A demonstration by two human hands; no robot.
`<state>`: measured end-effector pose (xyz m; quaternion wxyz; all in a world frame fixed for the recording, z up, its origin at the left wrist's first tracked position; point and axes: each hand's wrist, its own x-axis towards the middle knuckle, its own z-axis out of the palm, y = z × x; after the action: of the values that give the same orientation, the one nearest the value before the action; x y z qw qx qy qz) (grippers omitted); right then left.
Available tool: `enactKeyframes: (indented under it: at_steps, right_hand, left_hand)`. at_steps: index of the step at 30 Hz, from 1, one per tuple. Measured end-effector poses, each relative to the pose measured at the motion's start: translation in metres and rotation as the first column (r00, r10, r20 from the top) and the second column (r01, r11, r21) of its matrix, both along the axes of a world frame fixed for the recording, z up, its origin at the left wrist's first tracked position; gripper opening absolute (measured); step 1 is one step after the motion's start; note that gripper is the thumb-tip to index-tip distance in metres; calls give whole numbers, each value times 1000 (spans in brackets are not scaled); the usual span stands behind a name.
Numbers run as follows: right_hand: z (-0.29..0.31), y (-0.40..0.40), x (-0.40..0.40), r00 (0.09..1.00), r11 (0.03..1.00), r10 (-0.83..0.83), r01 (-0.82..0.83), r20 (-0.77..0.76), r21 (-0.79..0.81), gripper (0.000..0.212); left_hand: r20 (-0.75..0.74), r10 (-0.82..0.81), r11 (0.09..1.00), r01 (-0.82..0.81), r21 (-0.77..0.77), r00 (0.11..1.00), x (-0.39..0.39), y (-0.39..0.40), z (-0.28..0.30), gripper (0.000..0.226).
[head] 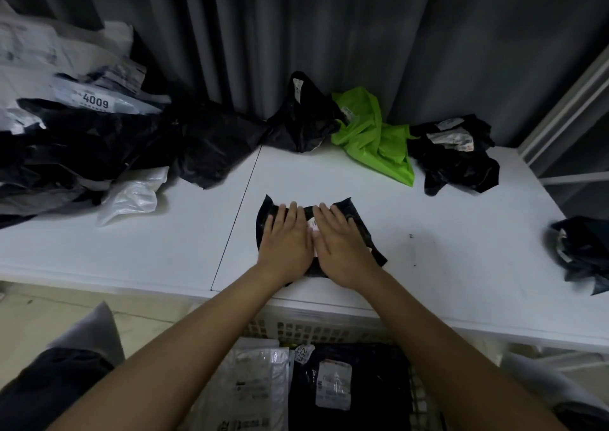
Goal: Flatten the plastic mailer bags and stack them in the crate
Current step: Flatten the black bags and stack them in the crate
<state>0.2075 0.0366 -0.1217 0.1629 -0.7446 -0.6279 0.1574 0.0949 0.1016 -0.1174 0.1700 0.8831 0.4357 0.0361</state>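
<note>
Pressing flat-fingered, left hand (286, 238) and right hand (342, 242) lie side by side on a black mailer bag (361, 229) on the table (445, 242); the crate (329, 328) sits at six o'clock.

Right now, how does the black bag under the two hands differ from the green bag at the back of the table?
The black mailer bag is dark and lies nearly flat on the table, near its front edge, while the green bag is bright and crumpled into a heap by the curtain. The left hand and right hand press on the black mailer bag with straight fingers; nothing touches the green bag. Both carry a pale label.
</note>
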Motion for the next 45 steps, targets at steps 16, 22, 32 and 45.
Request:
enactKeyframes:
  at_steps: [16,22,32,45]
  right_hand:
    - [-35,-3,-11,983,999,7,0,181,-38,83]
    - [-40,-3,-10,976,995,2,19,217,-94,85]
    - [-40,-3,-11,973,986,-43,78,225,-151,65]
    - [-27,-16,-6,966,924,-145,210,216,-318,70]
  left_hand:
    - [-49,51,999,-50,17,997,-14,-3,-40,56]
    - [-88,63,998,-60,36,994,-13,-5,-45,62]
    - [-121,82,994,-73,78,989,-12,-6,-49,59]
    - [-137,73,997,-70,31,988,-14,1,-50,62]
